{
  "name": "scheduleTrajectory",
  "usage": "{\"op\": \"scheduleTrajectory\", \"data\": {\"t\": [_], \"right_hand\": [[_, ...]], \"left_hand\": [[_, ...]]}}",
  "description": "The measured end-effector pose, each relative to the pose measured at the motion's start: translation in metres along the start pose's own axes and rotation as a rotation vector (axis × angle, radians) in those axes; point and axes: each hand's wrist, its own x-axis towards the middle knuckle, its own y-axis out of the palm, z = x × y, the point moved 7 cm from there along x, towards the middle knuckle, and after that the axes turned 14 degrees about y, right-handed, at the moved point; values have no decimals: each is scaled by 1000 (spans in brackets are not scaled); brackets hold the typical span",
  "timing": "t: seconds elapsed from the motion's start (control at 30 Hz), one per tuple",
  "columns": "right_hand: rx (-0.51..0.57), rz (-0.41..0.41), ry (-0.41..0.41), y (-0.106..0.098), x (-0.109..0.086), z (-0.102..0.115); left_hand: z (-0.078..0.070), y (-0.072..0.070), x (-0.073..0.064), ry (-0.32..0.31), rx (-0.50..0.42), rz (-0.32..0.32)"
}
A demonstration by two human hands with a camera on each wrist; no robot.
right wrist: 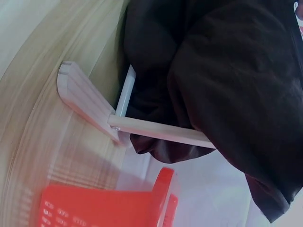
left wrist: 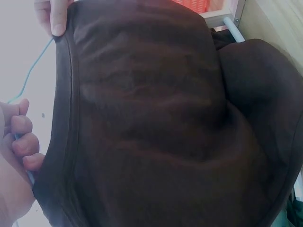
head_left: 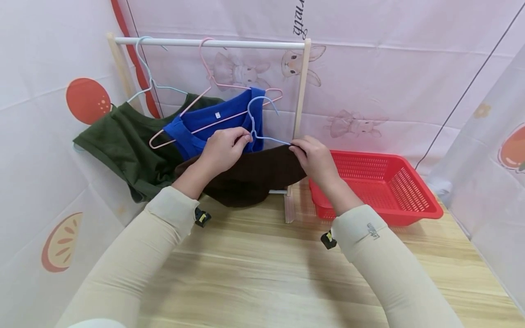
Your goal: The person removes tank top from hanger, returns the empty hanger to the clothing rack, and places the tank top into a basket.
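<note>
My left hand (head_left: 224, 149) grips a light blue hanger (head_left: 252, 119) just below its hook, with curled fingers (left wrist: 26, 144) around the wire in the left wrist view. A dark brown garment (head_left: 256, 175) hangs from the hanger, its seamed edge running between my two hands. At the hanger's right end, my right hand (head_left: 316, 160) pinches that edge between thumb and fingers. Behind them, a blue top (head_left: 223, 111) on a pink hanger (head_left: 207, 68) and a dark green top (head_left: 135, 132) on a pale teal hanger (head_left: 149, 75) hang from the rack's rail (head_left: 176, 42).
The rack's wooden post (head_left: 301, 91) rises just behind my right hand, and its foot (head_left: 289, 209) stands on the wooden table (head_left: 254, 264). A red plastic basket (head_left: 410, 182) sits right of the rack. Printed cloth walls (head_left: 389, 82) enclose the back and sides.
</note>
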Motion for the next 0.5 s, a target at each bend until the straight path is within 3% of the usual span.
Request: {"op": "scheduleTrajectory", "data": {"t": [0.5], "right_hand": [[11, -21, 66, -10, -3, -23]], "left_hand": [[3, -4, -2, 13, -14, -35]]}}
